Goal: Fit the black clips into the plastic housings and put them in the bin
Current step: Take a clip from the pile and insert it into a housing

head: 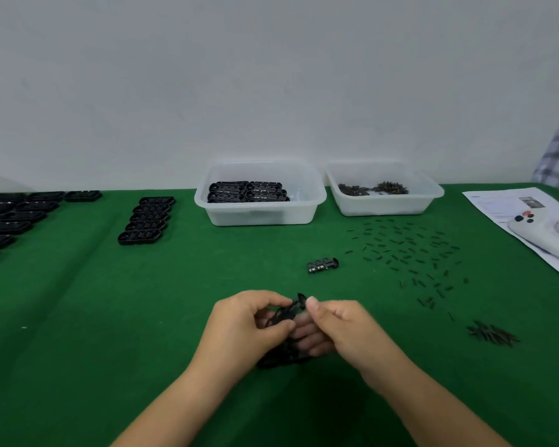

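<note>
Low in the centre of the frame, both hands meet over the green counter [78, 350]: the left hand [246, 321] has its fingers curled round a black plastic housing [283, 314], and the right hand [339, 324] pinches at the housing's upper end with thumb and forefinger, though blur hides whether a clip sits between them. Under the hands lies another dark piece [281, 358], too blurred to name. Just above and to the right of the hands, one single housing [322, 265] lies alone on the cloth. Right of it spreads a scatter of small black clips [407, 253], and lower right sits a tight heap of dark slivers [492, 332]. At centre left stands a short row of housings [146, 220], with more rows [20, 214] at the far left edge. Against the wall at centre, a clear bin [260, 214] holds stacked black housings along its left side; beside it on the right, a second clear bin [384, 206] holds small dark parts. At the right edge, a white controller [542, 233] rests on a printed sheet [497, 204].
</note>
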